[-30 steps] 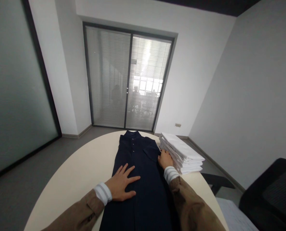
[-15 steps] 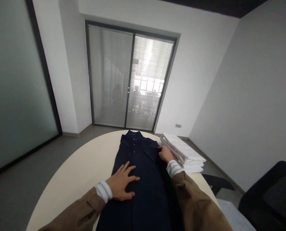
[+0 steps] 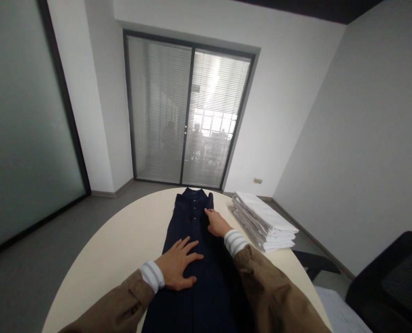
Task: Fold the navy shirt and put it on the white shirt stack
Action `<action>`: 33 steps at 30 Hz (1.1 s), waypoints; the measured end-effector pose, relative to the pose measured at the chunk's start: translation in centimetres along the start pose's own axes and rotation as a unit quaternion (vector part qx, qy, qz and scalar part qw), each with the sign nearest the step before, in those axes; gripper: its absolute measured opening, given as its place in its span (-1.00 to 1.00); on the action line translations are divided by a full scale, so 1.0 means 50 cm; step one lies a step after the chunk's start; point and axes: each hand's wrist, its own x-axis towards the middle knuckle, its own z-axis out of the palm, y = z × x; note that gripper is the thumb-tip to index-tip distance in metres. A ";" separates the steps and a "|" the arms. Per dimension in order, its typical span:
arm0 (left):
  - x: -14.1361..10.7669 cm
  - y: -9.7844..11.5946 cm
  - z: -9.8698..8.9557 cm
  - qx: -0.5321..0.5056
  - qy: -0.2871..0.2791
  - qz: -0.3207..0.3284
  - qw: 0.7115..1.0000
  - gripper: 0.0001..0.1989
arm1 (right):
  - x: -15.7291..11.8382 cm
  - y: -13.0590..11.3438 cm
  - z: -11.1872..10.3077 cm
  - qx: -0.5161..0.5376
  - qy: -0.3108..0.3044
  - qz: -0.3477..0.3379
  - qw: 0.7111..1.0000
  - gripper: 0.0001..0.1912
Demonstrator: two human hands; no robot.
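Tabletop (image 3: 115,245) bears the navy shirt (image 3: 183,225), side in right grip (image 3: 218,224).

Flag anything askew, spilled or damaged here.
The rectangular white stack of cloth-like layers looks askew: its edges are uneven, near the right rim of the round cream tabletop. No spill shows, nor damage to the navy buttoned fabric garment under the left hand.

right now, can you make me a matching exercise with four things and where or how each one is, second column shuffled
1. left hand
2. right hand
3. stack of folded white fabric
4. black office chair

A. on the table, to the right of the dark navy shirt
B. off the table, at the picture's right edge
C. closed on the shirt's side edge
D. spread palm-down on the shirt

Pairs: 1-D, 2-C, 3-A, 4-B
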 end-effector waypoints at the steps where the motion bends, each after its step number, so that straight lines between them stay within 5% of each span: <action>1: 0.001 -0.001 0.001 0.001 -0.001 0.000 1.000 -0.22 | 0.003 -0.004 0.000 0.001 -0.014 -0.008 1.000 -0.13; 10: 0.000 0.001 -0.002 -0.001 -0.005 0.001 1.000 -0.22 | -0.019 -0.016 -0.017 -0.020 -0.089 -0.009 0.996 0.01; 18: 0.001 0.003 0.001 -0.002 -0.006 -0.001 1.000 -0.23 | -0.051 -0.052 -0.029 -0.074 -0.060 0.062 0.994 -0.70; 29: 0.001 0.009 -0.003 -0.004 -0.009 -0.007 1.000 -0.24 | -0.051 -0.029 -0.002 0.037 -0.092 -0.060 0.993 -0.65; 33: -0.001 0.005 0.001 -0.006 -0.003 -0.004 1.000 -0.24 | -0.064 -0.003 -0.012 0.047 -0.057 -0.069 0.995 -0.63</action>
